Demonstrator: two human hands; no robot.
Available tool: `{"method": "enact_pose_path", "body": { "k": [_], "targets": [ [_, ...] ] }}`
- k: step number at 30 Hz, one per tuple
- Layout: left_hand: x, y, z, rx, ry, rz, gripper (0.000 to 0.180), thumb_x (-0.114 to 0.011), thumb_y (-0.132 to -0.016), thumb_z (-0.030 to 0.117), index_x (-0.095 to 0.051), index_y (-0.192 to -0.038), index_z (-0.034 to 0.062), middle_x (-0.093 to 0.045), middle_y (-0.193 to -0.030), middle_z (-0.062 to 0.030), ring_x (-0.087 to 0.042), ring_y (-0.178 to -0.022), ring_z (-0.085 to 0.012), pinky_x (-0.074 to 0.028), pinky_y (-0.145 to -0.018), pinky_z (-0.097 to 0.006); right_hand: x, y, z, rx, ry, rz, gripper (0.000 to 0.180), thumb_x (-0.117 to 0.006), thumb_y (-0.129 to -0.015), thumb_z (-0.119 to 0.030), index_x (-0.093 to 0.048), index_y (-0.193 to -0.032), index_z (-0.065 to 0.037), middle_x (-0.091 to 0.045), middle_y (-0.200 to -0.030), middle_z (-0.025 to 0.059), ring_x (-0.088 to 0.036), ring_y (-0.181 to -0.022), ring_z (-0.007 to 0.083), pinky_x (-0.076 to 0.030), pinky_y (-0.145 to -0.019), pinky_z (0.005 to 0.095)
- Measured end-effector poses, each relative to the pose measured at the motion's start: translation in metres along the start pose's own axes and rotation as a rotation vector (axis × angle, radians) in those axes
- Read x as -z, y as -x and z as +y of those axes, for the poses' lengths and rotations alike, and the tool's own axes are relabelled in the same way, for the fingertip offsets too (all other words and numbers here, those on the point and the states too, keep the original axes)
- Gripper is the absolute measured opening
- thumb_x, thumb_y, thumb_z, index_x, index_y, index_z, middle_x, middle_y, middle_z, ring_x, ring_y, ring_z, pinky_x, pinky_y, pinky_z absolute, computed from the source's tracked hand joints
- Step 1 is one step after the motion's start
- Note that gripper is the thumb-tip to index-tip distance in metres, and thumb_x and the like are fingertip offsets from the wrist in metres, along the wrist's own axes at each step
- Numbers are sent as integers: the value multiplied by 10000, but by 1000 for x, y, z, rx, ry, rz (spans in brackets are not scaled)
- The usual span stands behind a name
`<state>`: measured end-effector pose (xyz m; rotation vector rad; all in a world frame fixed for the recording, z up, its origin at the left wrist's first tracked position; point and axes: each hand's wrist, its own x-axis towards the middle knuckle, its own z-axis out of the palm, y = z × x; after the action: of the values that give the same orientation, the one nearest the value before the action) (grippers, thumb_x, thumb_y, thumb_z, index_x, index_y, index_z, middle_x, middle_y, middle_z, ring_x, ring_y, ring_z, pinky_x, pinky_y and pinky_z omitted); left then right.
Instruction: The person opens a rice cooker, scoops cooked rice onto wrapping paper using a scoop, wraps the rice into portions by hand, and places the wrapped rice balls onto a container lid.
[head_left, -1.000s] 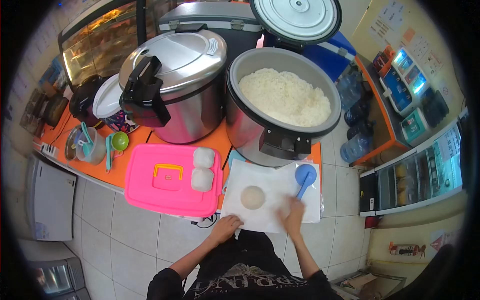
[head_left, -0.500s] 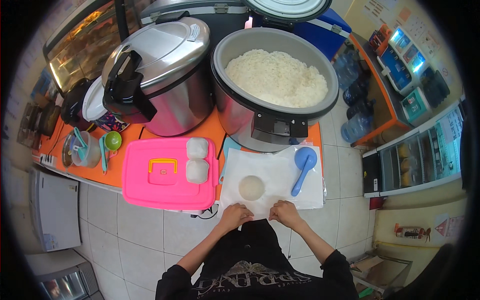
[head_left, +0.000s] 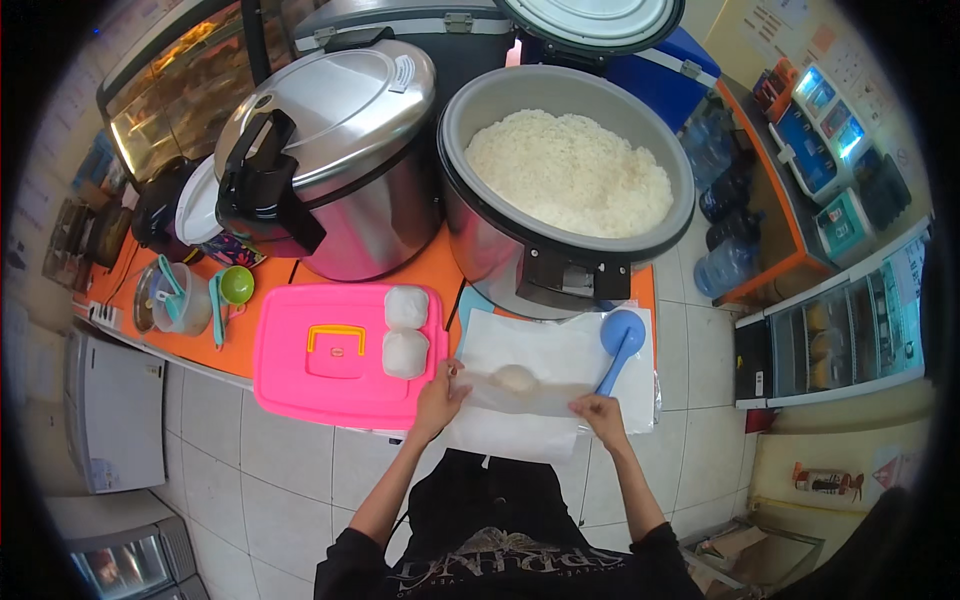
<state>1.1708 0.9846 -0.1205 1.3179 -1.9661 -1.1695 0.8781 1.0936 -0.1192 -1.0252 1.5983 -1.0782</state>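
My left hand (head_left: 438,402) and my right hand (head_left: 602,416) are closed on the two corners of a white paper sheet (head_left: 545,400), pinching its near edge. That edge is lifted and folded away from me, partly over a round mound of rice (head_left: 515,379), which shows only in part. More white paper (head_left: 505,437) lies flat beneath. Just beyond my right hand rests a blue scoop (head_left: 622,333), its handle toward me. Near my left hand, two white paper-wrapped bundles (head_left: 405,353) sit on a pink lidded box (head_left: 290,350) with a yellow handle.
An uncovered cooker full of white rice (head_left: 575,170) stands beyond the paper. Left of it is a closed steel cooker (head_left: 370,220). A clear tub with turquoise utensils (head_left: 185,305) and a green cup (head_left: 237,285) stand at the far left of the orange table (head_left: 118,292).
Both hands have moved apart and away from me, raising the paper's near edge and folding it over part of the rice mound, which showed whole before.
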Motion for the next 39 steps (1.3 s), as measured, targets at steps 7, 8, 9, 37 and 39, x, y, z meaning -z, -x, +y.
{"method": "enact_pose_path", "body": {
  "k": [7, 8, 9, 37, 39],
  "targets": [
    [-66, 3, -16, -41, -536, 199, 240, -577, -745, 106, -556, -982, 72, -530, -898, -147, -572, -748, -329, -449, -559, -442, -36, -17, 15, 221, 542, 361, 58, -621, -744, -38, -591, -702, -64, -485, -538, 74, -476, -475, 210, -377, -472, 339],
    [-67, 10, -14, -13, -460, 211, 198, -577, -741, 136, -588, -926, 65, -519, -935, -154, -570, -754, -331, -445, -539, -449, -43, -18, 6, 350, 706, 338, 58, -609, -728, -20, -602, -709, -74, -518, -582, 104, -511, -524, 255, -408, -515, 368],
    [-63, 25, -14, -10, -464, 207, 198, -577, -741, 136, -588, -926, 65, -519, -935, -154, -570, -754, -331, -445, -539, -449, -47, -7, -5, 273, 876, 337, 78, -588, -712, -1, -614, -702, -74, -560, -682, 141, -551, -661, 314, -432, -621, 424],
    [-97, 19, 32, -45, -299, 385, 532, -681, -711, 362, -434, -1040, 25, -463, -1024, -161, -419, -1002, -338, -310, -827, -474, -26, -113, -70, 306, 1064, -334, 361, -548, -709, -33, -618, -1047, -137, -643, -881, 112, -608, -866, 280, -486, -730, 392],
    [-94, 13, 33, 430, -122, 254, 646, -715, -652, 387, -422, -1083, 6, -403, -1126, -184, -364, -1077, -344, -284, -904, -474, -31, -66, -76, 428, 812, -360, 314, -519, -711, -20, -652, -971, -136, -640, -854, 86, -597, -798, 281, -479, -747, 398]
  ]
}}
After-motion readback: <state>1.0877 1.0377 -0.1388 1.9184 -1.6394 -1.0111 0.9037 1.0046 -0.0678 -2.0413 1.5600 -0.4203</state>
